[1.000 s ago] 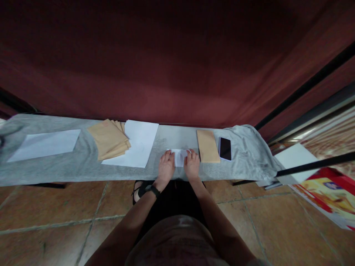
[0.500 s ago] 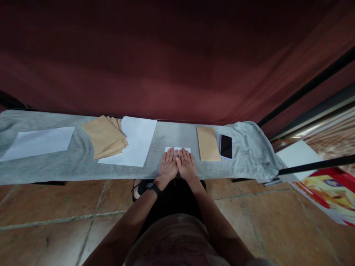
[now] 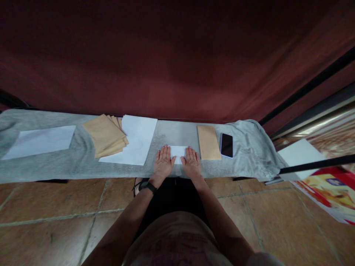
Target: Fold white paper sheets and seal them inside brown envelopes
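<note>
A small white piece of paper [image 3: 178,152], apparently folded, lies flat near the front edge of the cloth-covered table. My left hand [image 3: 163,162] lies flat over its left end, fingers stretched forward and thumb pointing inward. On the right end rests my right hand [image 3: 191,162], also flat, its thumb turned toward the other one. The middle of the paper shows between the two palms; its ends are covered. Just right of my right hand is a brown envelope [image 3: 209,143], and beside that a phone [image 3: 226,145] with a dark screen.
To the left, several brown envelopes [image 3: 104,135] are fanned over white sheets [image 3: 138,144]. Another white sheet [image 3: 41,141] lies farther left on the grey cloth [image 3: 83,170]. A red curtain [image 3: 166,74] hangs behind. A black bar [image 3: 318,163] and a printed box [image 3: 332,192] are at right.
My hands have slid apart from the middle of the paper, the left one leftward and the right one rightward. More of the white paper now shows between them.
</note>
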`<state>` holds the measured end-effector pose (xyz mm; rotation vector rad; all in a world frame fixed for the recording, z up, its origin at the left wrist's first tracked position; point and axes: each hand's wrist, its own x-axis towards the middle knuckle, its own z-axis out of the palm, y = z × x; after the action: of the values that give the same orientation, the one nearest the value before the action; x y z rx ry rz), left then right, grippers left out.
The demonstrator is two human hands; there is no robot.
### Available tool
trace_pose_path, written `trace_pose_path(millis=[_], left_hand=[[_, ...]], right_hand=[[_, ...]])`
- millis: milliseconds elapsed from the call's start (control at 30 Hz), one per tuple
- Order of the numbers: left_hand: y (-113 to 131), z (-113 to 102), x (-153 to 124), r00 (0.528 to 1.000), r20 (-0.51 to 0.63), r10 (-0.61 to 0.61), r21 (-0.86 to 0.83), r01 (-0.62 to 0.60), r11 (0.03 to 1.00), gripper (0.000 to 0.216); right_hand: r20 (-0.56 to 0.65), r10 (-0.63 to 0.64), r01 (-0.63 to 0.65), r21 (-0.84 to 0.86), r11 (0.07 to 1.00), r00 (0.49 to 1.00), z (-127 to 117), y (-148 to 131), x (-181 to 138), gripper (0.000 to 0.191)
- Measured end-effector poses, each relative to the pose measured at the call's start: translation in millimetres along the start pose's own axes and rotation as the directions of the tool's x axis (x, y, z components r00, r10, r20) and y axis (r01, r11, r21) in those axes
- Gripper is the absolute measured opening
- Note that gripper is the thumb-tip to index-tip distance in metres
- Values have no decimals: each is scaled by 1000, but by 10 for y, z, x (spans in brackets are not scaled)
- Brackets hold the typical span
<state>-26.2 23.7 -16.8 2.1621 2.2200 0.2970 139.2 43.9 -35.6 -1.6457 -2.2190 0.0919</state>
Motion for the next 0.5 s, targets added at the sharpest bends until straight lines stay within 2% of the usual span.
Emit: trace_pose_path(millis=[200, 333, 400, 500], left_hand=[[-68, 34, -19, 999, -19, -34, -26, 34, 999, 65], [14, 9, -35, 997, -60, -44, -38, 42, 998, 64], [110, -4, -54, 998, -66, 18, -50, -22, 998, 62], [244, -2, -91, 986, -14, 165, -64, -166, 984, 59]], right_hand=[[-21, 1, -2, -23, 1000, 1000, -40, 52, -48, 58], [-24, 9, -9, -18, 1000, 1000, -54, 34, -47, 57], [-19, 17, -17, -15, 1000, 1000, -57, 22, -44, 57], [1, 19, -19, -9, 1000, 1000, -69, 16, -43, 57]])
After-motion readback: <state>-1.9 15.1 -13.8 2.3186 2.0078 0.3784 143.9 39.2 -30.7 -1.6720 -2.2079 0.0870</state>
